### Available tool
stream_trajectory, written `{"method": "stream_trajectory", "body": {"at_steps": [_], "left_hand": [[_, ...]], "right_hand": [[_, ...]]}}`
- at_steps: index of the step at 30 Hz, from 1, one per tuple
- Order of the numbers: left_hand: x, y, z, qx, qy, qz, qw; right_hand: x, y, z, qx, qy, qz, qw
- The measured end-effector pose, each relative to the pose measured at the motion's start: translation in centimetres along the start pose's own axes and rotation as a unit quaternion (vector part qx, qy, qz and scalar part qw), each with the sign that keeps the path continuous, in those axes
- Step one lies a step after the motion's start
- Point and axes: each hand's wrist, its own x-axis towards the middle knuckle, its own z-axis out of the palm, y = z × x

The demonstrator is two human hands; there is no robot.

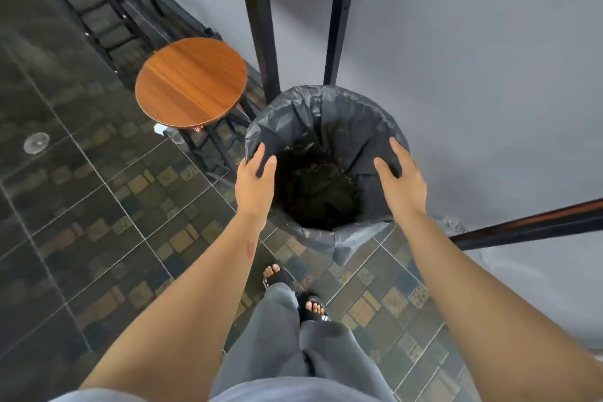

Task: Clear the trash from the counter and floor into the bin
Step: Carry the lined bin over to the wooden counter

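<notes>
Bin (326,153) stands dead ahead at 12 o'clock from the feet, upright, mouth open, between both hands. Left hand (256,178) rests on rim at 9 o'clock, fingers spread, thumb hooked over the liner edge; right hand (399,173) at 3 o'clock, palm flat on the liner (313,114), fingers loose, nothing else held. Liner is thin, crinkly black plastic, slack folds. Floor trash (160,129), small pale scrap, lies at 10 o'clock under round wood stool (191,81), so left hand is nearer, I judge. Tiles (98,206) look dark, glossy
</notes>
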Motion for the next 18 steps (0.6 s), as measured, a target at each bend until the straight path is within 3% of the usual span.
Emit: {"method": "stream_trajectory", "body": {"at_steps": [8,18], "left_hand": [[-4.9,-0.3,-9.8,-0.07,0.087,0.046,0.993],[-4.0,-4.3,-27.2,-0.074,0.215,0.025,0.973]], "right_hand": [[-5.5,-5.6,3.2,0.019,-0.064,-0.082,0.994],[-11.8,-14.7,17.6,0.018,-0.178,-0.175,0.968]]}}
